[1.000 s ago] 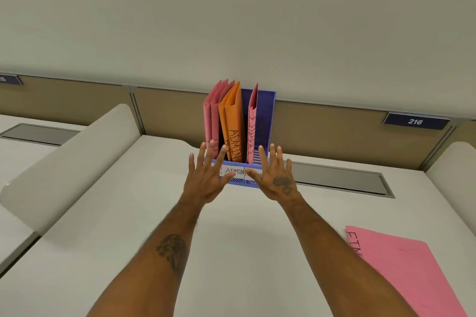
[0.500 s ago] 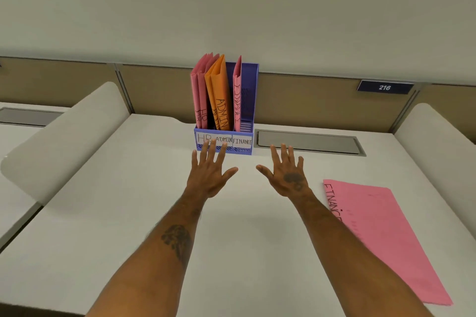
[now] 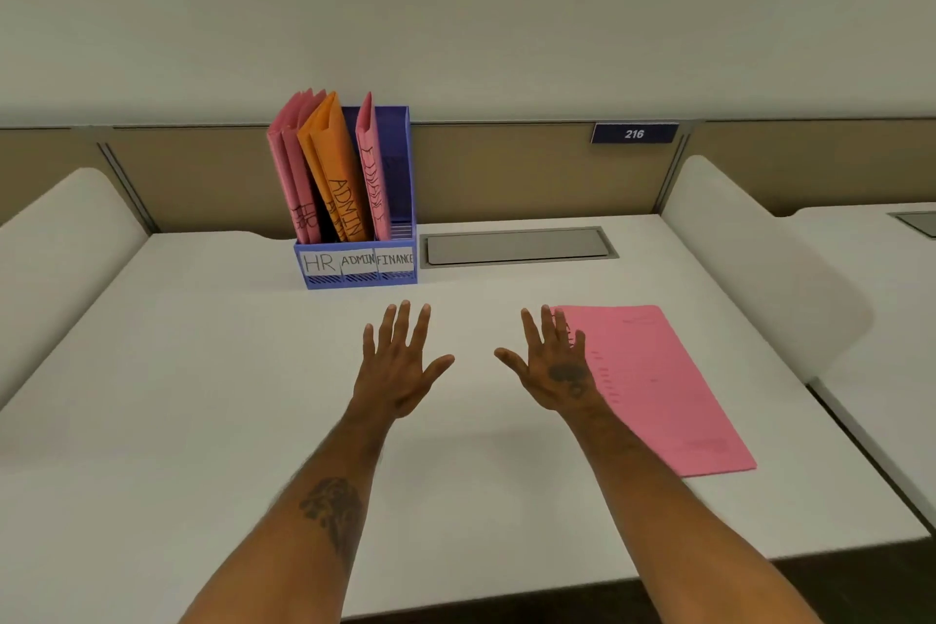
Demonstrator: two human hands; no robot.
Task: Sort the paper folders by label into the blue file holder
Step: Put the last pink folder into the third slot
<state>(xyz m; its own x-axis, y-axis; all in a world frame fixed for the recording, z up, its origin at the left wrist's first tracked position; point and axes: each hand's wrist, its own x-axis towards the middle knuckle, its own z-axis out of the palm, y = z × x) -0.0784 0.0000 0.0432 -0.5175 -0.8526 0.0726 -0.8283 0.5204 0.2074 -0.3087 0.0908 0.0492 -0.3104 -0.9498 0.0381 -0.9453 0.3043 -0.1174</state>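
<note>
Both arms stretched out over the desk, palms down. Left hand and right hand have fingers spread straight, holding nothing. The blue file holder sits just past the left fingertips, folders upright inside. A loose pink folder lies flat under the right hand's outer fingers.
</note>
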